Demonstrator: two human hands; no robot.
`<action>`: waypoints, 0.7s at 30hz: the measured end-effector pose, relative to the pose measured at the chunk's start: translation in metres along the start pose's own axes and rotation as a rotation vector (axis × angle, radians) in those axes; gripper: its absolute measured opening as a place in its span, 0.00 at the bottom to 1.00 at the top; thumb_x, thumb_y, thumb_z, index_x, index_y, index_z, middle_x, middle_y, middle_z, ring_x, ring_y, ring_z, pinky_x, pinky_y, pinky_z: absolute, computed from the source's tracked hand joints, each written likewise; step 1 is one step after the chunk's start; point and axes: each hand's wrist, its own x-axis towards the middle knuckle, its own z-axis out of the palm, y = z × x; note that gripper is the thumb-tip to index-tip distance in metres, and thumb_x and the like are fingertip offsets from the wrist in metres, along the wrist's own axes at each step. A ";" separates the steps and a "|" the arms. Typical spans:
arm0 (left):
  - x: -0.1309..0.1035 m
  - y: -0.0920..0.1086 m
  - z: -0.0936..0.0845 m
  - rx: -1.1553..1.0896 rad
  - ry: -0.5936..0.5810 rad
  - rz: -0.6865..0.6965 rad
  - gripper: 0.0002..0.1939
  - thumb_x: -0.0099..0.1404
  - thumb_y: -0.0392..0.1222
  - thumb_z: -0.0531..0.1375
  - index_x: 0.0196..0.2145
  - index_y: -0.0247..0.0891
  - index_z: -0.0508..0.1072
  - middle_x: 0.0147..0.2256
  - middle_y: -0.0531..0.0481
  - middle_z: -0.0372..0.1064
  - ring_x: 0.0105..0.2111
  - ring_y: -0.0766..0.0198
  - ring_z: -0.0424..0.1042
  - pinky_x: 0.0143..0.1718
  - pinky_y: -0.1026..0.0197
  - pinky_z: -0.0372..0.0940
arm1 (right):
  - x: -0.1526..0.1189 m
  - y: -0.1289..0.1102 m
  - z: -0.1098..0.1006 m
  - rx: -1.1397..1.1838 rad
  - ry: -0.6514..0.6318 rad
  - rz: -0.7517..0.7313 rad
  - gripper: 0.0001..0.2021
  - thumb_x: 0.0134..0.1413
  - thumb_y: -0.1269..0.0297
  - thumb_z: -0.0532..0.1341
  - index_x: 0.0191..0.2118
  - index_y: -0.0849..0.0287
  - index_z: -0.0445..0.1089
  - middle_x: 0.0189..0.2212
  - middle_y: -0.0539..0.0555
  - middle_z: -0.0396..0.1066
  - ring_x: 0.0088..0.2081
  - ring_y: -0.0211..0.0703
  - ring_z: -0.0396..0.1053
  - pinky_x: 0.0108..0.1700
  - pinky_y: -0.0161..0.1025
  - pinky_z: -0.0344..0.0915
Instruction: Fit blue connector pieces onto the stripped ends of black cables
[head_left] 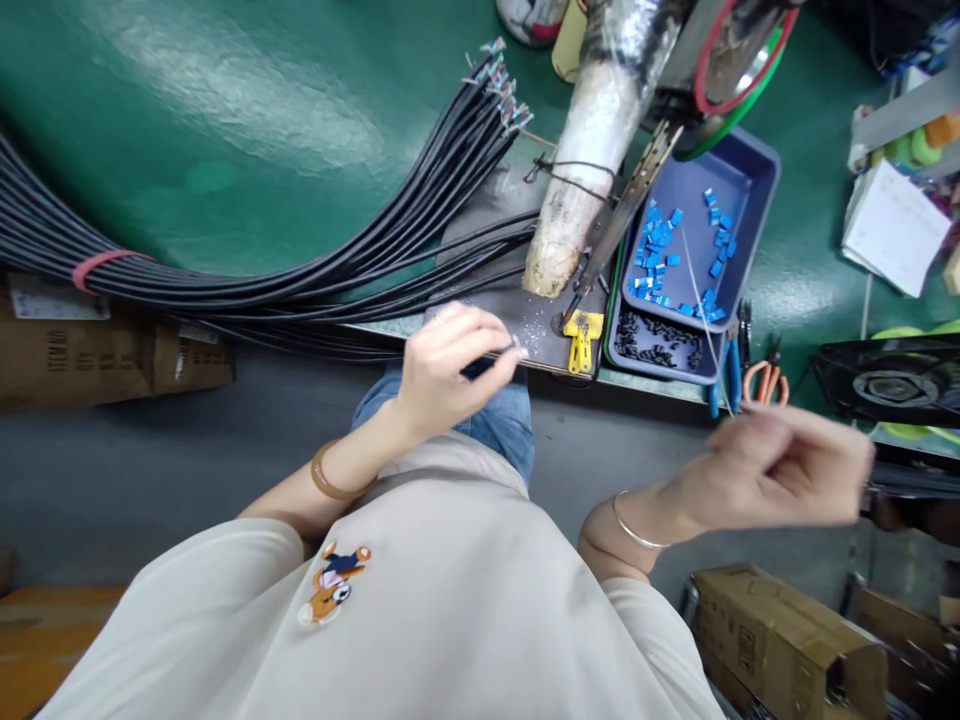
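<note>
My left hand [454, 368] is closed in a pinch just in front of the bench edge, with something small and dark between thumb and forefinger, too small to make out. Out to the right, my right hand [787, 468] is blurred, its fingers curled. A thin pale wire [694, 280] runs from its fingertips up across the blue-grey tray [763, 180] of small blue parts [660, 235]. Below that lies a second tray with small black parts [649, 340]. A yellow fixture [583, 340] sits at the bench edge between the hands.
Bundled black cables [300, 290] curve across the green bench [225, 120] at left. A wrapped duct [592, 130] and metal arm [637, 190] hang over the grey mat. Orange-handled pliers [765, 380], a black fan [892, 385] and papers [892, 225] lie right; cardboard boxes [787, 630] stand below.
</note>
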 end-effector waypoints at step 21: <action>0.025 0.024 -0.014 -0.769 -0.844 -0.219 0.09 0.63 0.36 0.60 0.37 0.31 0.80 0.28 0.48 0.77 0.24 0.70 0.70 0.30 0.67 0.63 | 0.056 0.048 0.072 -0.309 -0.373 -0.068 0.05 0.48 0.65 0.64 0.32 0.59 0.73 0.28 0.49 0.74 0.22 0.31 0.56 0.33 0.36 0.55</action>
